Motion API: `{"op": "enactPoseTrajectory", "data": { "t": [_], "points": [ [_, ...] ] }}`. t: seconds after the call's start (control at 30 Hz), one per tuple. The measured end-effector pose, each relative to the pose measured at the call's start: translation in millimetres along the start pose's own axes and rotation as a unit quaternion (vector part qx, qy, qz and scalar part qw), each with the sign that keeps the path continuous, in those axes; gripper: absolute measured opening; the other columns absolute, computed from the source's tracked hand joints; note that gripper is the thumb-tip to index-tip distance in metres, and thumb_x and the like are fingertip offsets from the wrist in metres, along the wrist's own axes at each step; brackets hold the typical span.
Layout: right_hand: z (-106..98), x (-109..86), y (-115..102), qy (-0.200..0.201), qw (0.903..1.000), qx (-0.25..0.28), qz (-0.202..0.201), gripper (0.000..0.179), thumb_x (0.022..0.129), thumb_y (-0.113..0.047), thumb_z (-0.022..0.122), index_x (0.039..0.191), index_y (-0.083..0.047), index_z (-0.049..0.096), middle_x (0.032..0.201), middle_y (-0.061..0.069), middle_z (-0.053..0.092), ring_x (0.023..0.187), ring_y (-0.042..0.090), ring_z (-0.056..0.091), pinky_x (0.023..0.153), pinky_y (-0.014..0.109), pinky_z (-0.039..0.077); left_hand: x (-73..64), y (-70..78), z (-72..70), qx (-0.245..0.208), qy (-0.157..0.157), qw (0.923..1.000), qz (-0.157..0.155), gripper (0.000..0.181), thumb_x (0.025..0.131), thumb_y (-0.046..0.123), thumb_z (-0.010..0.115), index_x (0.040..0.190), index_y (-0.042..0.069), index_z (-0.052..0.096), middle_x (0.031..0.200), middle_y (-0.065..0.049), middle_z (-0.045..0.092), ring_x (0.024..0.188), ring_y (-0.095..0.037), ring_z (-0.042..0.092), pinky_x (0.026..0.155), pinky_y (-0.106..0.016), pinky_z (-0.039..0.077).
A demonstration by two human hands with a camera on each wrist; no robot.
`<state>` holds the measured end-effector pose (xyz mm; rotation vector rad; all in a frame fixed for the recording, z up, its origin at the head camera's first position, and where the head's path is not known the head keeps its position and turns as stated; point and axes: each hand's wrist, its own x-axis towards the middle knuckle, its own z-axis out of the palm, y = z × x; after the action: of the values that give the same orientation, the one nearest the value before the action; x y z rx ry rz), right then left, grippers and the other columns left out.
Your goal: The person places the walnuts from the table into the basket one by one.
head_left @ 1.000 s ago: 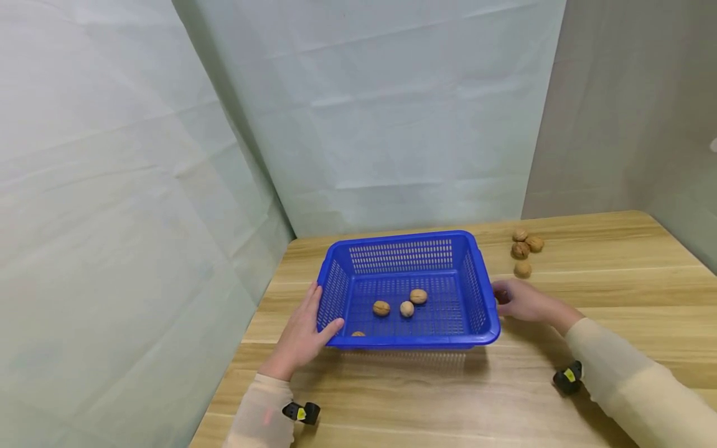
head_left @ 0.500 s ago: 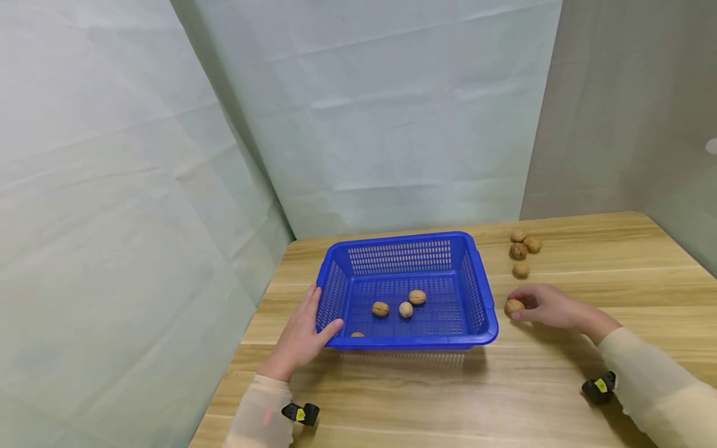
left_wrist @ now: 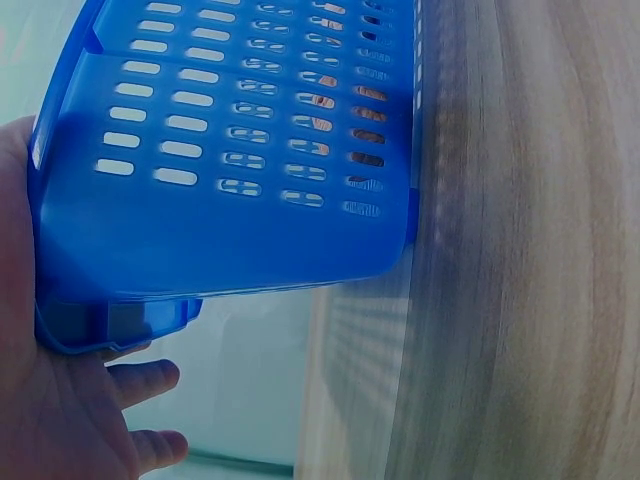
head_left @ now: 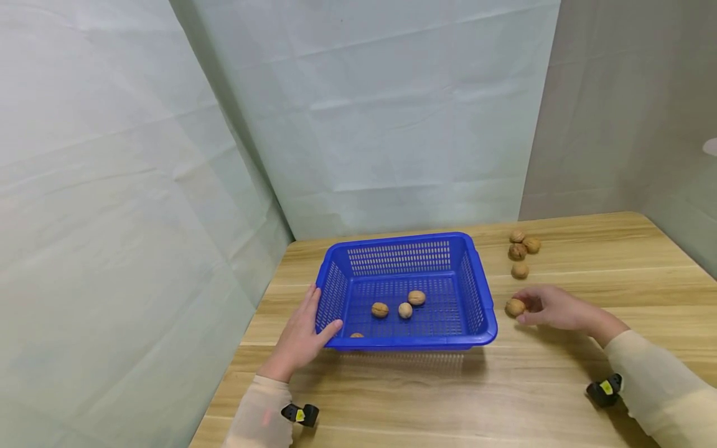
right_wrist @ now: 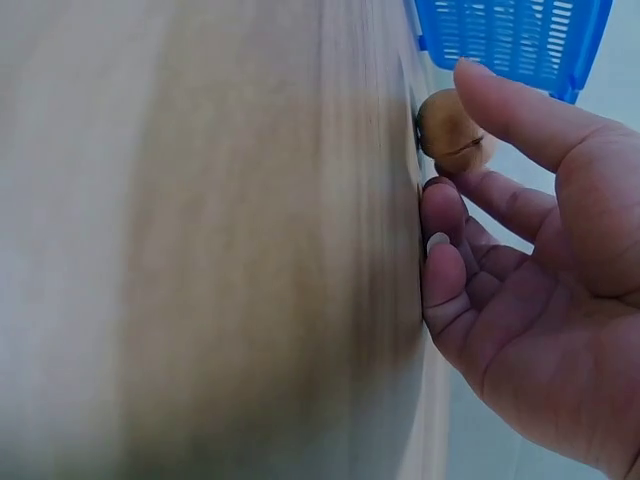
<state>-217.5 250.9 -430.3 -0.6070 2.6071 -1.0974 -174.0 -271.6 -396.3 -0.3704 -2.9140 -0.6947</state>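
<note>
A blue perforated plastic basket (head_left: 392, 341) stands on the wooden table. Several walnuts lie inside it, one walnut (head_left: 416, 297) near the middle and another partly hidden behind the front rim. My left hand (head_left: 299, 336) rests against its left rim, thumb over the edge, fingers extended along the outside; the left wrist view shows straight fingers (left_wrist: 145, 382) beyond the basket corner. Right of the basket, my right hand (head_left: 560, 309) is at a single walnut (head_left: 515, 307) on the tabletop. Thumb and index finger stand loosely apart around this walnut (right_wrist: 450, 130) in the right wrist view.
Several walnuts lie farther back on the right: a lone walnut (head_left: 520, 270) in front of a small cluster with a darker walnut (head_left: 517, 251). Pale cloth (head_left: 414, 124) hangs behind the table (head_left: 403, 404) and along its left side.
My right hand has moved right, away from the basket's side, with a walnut; that walnut now lies on the table and the fingers have drawn back slightly. The left hand stays put.
</note>
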Motion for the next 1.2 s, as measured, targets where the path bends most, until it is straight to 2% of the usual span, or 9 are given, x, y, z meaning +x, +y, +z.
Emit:
{"op": "enactPoseTrajectory", "data": {
  "t": [0.07,0.3,0.4,0.47,0.57,0.83,1.2],
  "points": [
    [-0.1,-0.7,-0.1,0.002,1.0000,-0.003,0.003,0.058,0.085,-0.030,0.074,0.126,0.006,0.056,0.112,0.010,0.063,0.103,0.025,0.056,0.083,0.035,0.049,-0.1,-0.4,0.2,0.000,0.000,1.0000,-0.001,0.095,0.090,0.064,0.050,0.153,0.001,0.018,0.160,-0.013,0.012,0.142,-0.038,0.021,0.110,-0.058,0.024],
    [-2.2,1.0,2.9,0.003,0.9999,0.007,0.015,0.058,0.088,-0.031,0.070,0.128,0.008,0.053,0.103,0.009,0.060,0.094,0.022,0.054,0.076,0.030,0.049,0.1,-0.6,0.6,-0.009,-0.001,1.0000,-0.004,0.095,0.089,0.065,0.050,0.153,0.002,0.018,0.160,-0.012,0.011,0.142,-0.038,0.021,0.110,-0.058,0.024],
    [-1.2,2.4,2.9,0.004,0.9998,-0.001,0.018,0.064,0.088,-0.034,0.070,0.131,0.009,0.050,0.116,0.017,0.060,0.106,0.031,0.056,0.087,0.042,0.050,0.0,-0.2,0.1,-0.008,0.001,1.0000,0.000,0.095,0.090,0.064,0.050,0.153,0.002,0.018,0.160,-0.013,0.012,0.142,-0.038,0.021,0.110,-0.058,0.024],
    [-0.3,3.3,1.2,0.003,0.9999,-0.009,0.012,0.068,0.087,-0.036,0.071,0.132,0.009,0.049,0.124,0.022,0.058,0.113,0.037,0.054,0.093,0.051,0.047,-0.1,-0.3,-0.1,-0.009,0.003,1.0000,0.002,0.094,0.090,0.063,0.051,0.153,0.001,0.018,0.160,-0.014,0.012,0.142,-0.038,0.021,0.110,-0.058,0.024],
    [0.7,5.1,-1.3,0.000,0.9999,-0.013,0.002,0.070,0.085,-0.036,0.073,0.133,0.009,0.048,0.130,0.026,0.054,0.119,0.042,0.050,0.096,0.056,0.042,-0.3,-0.1,-0.2,-0.010,0.004,0.9999,0.001,0.095,0.089,0.064,0.051,0.153,0.001,0.019,0.160,-0.014,0.012,0.142,-0.038,0.021,0.110,-0.058,0.024],
    [1.4,8.1,-2.2,-0.015,0.9998,-0.002,-0.016,0.064,0.081,-0.027,0.078,0.130,0.006,0.052,0.128,0.021,0.056,0.117,0.038,0.051,0.093,0.055,0.044,0.7,0.4,0.3,-0.007,-0.001,1.0000,-0.006,0.095,0.089,0.065,0.049,0.153,0.002,0.018,0.160,-0.013,0.012,0.143,-0.037,0.020,0.110,-0.058,0.024],
    [1.9,7.8,-0.9,-0.019,0.9997,0.010,-0.016,0.046,0.083,-0.023,0.076,0.121,-0.001,0.061,0.121,0.015,0.061,0.112,0.031,0.053,0.091,0.049,0.046,0.3,0.9,0.2,-0.007,-0.002,0.9999,-0.010,0.096,0.089,0.066,0.049,0.153,0.002,0.018,0.159,-0.014,0.014,0.143,-0.036,0.020,0.110,-0.058,0.024]
  ]
}}
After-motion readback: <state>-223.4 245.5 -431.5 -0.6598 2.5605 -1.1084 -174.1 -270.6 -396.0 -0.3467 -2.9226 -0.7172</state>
